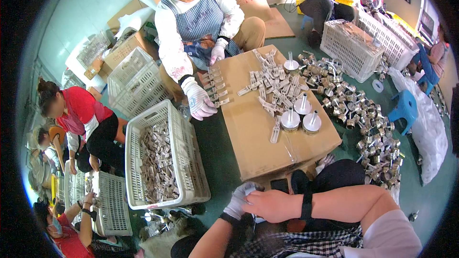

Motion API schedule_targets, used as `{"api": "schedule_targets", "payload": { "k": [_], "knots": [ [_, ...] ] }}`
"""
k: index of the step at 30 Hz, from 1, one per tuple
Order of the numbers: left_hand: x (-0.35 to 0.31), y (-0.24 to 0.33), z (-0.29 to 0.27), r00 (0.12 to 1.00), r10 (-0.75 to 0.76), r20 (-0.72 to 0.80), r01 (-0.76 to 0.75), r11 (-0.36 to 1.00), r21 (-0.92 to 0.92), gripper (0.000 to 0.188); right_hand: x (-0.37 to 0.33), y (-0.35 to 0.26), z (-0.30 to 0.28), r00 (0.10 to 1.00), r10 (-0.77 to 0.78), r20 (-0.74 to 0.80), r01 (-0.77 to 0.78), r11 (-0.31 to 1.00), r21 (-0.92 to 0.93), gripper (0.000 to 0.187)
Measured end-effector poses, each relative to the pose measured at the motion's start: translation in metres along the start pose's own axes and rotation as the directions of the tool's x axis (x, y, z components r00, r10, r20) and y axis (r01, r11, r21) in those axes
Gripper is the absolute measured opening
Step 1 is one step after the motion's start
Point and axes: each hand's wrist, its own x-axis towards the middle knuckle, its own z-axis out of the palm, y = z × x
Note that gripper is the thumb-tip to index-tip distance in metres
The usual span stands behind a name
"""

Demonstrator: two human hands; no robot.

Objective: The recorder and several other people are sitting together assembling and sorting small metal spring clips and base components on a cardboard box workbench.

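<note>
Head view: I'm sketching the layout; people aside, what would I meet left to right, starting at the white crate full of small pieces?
White crate, row of clip-shaped pieces at the left edge of the cardboard box, heap of similar pieces, pile of metal parts, white bag.

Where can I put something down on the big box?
On the box, one bare patch runs from the near cups to the near edge. Another, slimmer, lies between the clip row and the clip pile. It's crowded in the middle, around the pile and cups.

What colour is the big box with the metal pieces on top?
The box is brown; the head view shows it best.
</note>
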Motion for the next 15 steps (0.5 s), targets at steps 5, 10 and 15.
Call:
{"api": "schedule_targets", "payload": {
  "k": [5, 10, 15],
  "knots": [
    [-0.016, -0.003, 0.027, 0.965, 0.259, -0.036, -0.233, 0.913, 0.334, 0.024, -0.002, 0.003, 0.0, 1.0, -0.003, -0.018, 0.003, 1.0, -0.022, 0.023],
    [-0.018, -0.004, 0.025, 0.958, 0.285, -0.017, -0.252, 0.87, 0.423, 0.025, -0.001, 0.001, 0.0, 1.0, -0.007, -0.01, 0.007, 1.0, -0.026, 0.025],
    [-0.004, -0.011, 0.007, 0.954, 0.294, -0.05, -0.237, 0.85, 0.471, 0.028, 0.0, 0.003, 0.004, 1.0, -0.011, -0.001, 0.011, 0.999, -0.04, 0.025]
  ]
}}
